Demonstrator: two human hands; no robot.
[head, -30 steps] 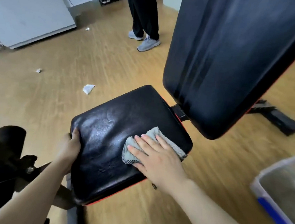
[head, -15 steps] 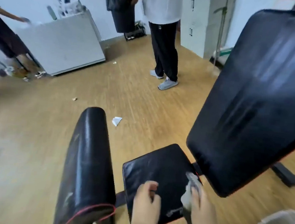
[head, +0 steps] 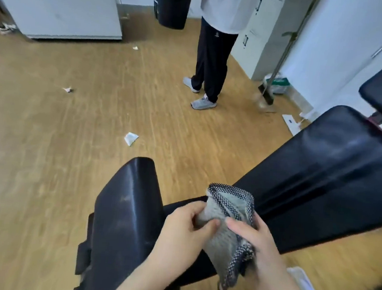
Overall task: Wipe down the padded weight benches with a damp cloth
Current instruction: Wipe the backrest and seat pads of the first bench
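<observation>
Crumpled grey cloth (head: 225, 248) over black bench (head: 320, 178)

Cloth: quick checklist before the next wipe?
1. Grip on cloth: ok, left hand pinches it, right hand holds it.
2. cloth spread flat for wiping: not ok, it is bunched between the hands.
3. cloth damp: cannot tell.
4. backrest pad free of objects: ok on the visible part.
5. bystander away from the pads: ok, stands apart on the floor.
</observation>
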